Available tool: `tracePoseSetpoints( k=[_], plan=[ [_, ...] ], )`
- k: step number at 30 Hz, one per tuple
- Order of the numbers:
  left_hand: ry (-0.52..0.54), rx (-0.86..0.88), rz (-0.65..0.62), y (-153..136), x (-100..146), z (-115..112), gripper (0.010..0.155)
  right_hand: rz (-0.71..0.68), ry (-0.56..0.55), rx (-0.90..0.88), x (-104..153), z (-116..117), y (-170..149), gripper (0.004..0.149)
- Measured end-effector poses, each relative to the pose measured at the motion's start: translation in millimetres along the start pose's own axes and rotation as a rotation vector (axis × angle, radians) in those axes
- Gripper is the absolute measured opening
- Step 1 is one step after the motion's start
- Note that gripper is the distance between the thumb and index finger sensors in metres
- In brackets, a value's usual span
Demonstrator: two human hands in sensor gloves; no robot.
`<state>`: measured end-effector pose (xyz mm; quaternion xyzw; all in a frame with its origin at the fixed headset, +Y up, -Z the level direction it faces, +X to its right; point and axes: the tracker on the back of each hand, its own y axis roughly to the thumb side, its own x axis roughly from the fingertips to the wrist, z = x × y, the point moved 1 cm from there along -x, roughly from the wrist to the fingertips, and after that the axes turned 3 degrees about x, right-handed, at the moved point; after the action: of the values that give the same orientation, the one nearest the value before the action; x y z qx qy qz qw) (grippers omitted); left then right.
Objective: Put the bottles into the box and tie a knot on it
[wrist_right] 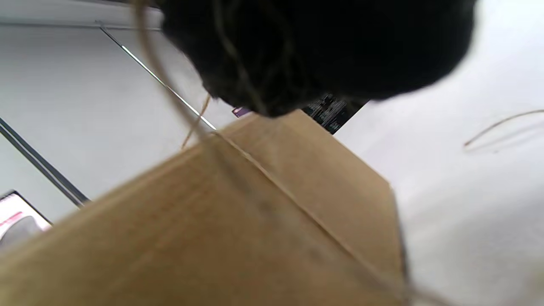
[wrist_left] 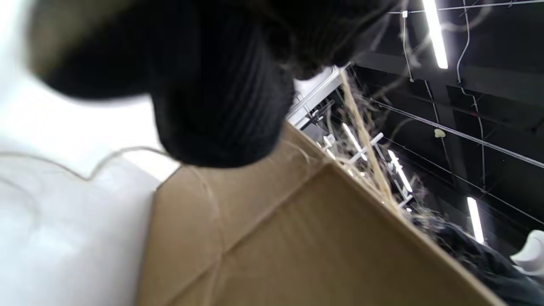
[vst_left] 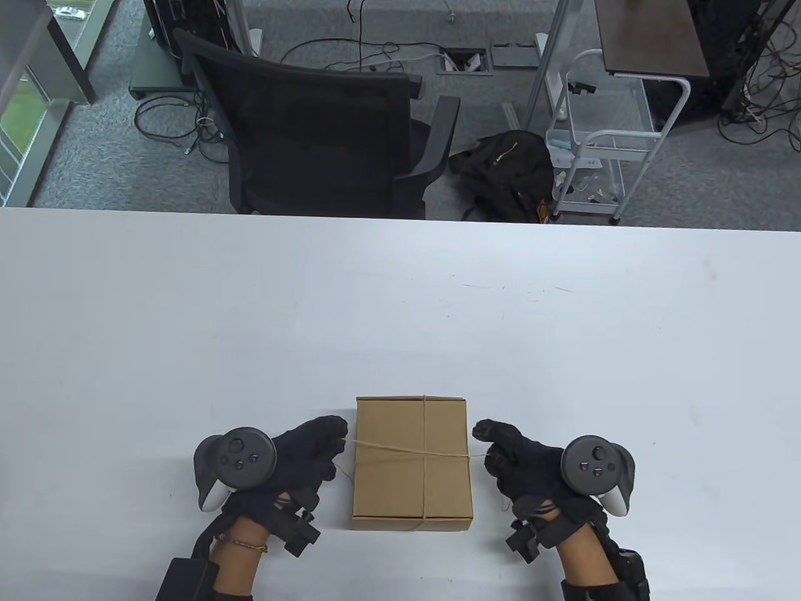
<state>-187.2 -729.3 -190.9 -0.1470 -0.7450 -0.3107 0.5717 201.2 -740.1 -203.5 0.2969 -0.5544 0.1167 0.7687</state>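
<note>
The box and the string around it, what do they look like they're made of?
Box: brown cardboard, matte, with a folded flap seam showing in the wrist views. String: likely jute or similar natural twine, tan and rough, with loose fibres fraying off it in the left wrist view.

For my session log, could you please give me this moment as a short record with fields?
box: closed cardboard box on the white table, near the front edge
twine: string crosses the lid lengthwise and crosswise
left hand: left hand beside the box's left side, fingers curled, pinching a twine end
right hand: right hand beside the box's right side, pinching the other end
bottles: none visible
background: office chair beyond the table
</note>
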Motion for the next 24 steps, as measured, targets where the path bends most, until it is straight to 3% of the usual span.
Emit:
tracePoseSetpoints(
  k=[4,8,10,13,14,18,22,24],
  plan=[
    [-0.051,-0.083,0.019,-2,-1,8,0.052,-0.066,0.017,0.048,-2,-8,1,0.046],
    [-0.104,-0.039,0.048,-9,0,15,0.058,-0.037,0.157,-0.108,1,-11,1,0.052],
    [-0.119,-0.031,0.07,-12,0,16,0.06,-0.035,0.19,0.016,2,-9,5,0.051],
    [-0.175,-0.111,0.165,-16,2,17,0.06,-0.037,0.143,0.364,2,-1,21,0.043],
    [-0.189,-0.156,0.192,-17,2,16,0.063,-0.02,0.082,0.454,3,2,26,0.041],
    [-0.408,-0.28,0.28,-20,1,4,0.06,-0.039,-0.112,0.681,5,15,37,0.04],
    [-0.653,-0.057,0.25,-15,0,-14,0.053,-0.009,-0.204,0.754,6,22,35,0.04],
    [-0.682,0.03,0.206,-8,-1,-18,0.05,-0.005,-0.238,0.734,6,24,32,0.039]
  ],
)
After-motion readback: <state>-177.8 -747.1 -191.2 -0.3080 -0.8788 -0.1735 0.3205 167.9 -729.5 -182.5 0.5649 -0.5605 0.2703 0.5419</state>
